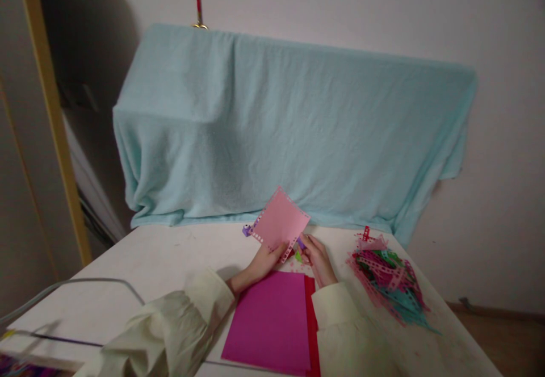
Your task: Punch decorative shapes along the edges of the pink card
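I see my left hand gripping a pale pink square paper sheet with punched edges at the frame's lower centre, above a white table. My right hand is closed on a small purple punch tool. A magenta paper stack lies below; colourful strips lie right. A light blue blanket fills the centre against a white wall.

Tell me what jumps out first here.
A big pale blue cloth draped along the wall behind the table. In front, the left hand holds up a pink punched sheet, with the right hand beside it. Magenta paper lies below; colourful strips pile right.
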The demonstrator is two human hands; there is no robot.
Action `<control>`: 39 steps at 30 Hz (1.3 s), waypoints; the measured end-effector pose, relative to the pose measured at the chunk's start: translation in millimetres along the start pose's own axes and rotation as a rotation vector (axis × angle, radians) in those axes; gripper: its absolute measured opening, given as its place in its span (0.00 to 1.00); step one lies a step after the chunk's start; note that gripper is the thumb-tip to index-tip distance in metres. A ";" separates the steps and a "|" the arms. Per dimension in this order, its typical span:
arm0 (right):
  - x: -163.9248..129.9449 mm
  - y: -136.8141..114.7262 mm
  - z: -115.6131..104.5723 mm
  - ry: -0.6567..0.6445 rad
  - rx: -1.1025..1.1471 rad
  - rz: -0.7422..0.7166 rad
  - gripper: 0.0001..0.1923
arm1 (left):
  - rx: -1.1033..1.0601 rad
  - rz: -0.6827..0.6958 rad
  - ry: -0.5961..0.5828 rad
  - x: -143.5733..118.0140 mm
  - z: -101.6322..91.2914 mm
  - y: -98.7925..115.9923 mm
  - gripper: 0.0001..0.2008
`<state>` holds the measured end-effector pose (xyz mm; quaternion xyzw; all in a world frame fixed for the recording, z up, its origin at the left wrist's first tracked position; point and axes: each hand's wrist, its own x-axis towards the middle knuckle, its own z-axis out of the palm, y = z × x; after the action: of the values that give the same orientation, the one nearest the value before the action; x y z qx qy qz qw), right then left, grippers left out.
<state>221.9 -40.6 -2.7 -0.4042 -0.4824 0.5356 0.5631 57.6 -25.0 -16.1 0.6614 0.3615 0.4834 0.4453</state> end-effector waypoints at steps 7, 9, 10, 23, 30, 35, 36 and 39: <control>-0.1 1.8 -1.0 -0.020 -0.013 -0.011 0.17 | 0.001 -0.005 -0.025 -0.1 0.0 2.2 0.22; 0.5 2.2 -1.1 -0.025 -0.015 -0.011 0.16 | 0.006 0.004 -0.037 0.3 -0.1 1.9 0.22; 0.7 2.3 -1.1 -0.029 -0.016 -0.010 0.16 | 0.009 0.011 -0.042 0.4 -0.1 1.7 0.22; 0.1 2.3 -2.5 -0.087 0.020 0.034 0.15 | -0.017 0.048 -0.039 -0.4 1.2 1.3 0.21; 0.3 3.0 -2.5 -0.109 0.039 0.054 0.16 | -0.007 0.076 -0.099 -2.3 -1.2 5.0 0.20; -0.6 2.2 -2.8 -0.118 0.053 0.049 0.16 | 0.010 0.083 -0.094 -2.1 -1.0 2.8 0.19; -0.1 2.6 -3.1 -0.117 0.053 0.051 0.16 | 0.010 0.090 -0.096 -1.7 -0.8 2.1 0.19; 1.7 4.2 -4.3 -0.114 0.042 0.056 0.17 | 0.005 0.105 -0.111 -0.7 -0.1 1.9 0.18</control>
<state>225.1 -38.3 -7.5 -0.3744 -0.4908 0.5833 0.5279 57.4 -26.3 -14.5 0.7064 0.3024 0.4677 0.4369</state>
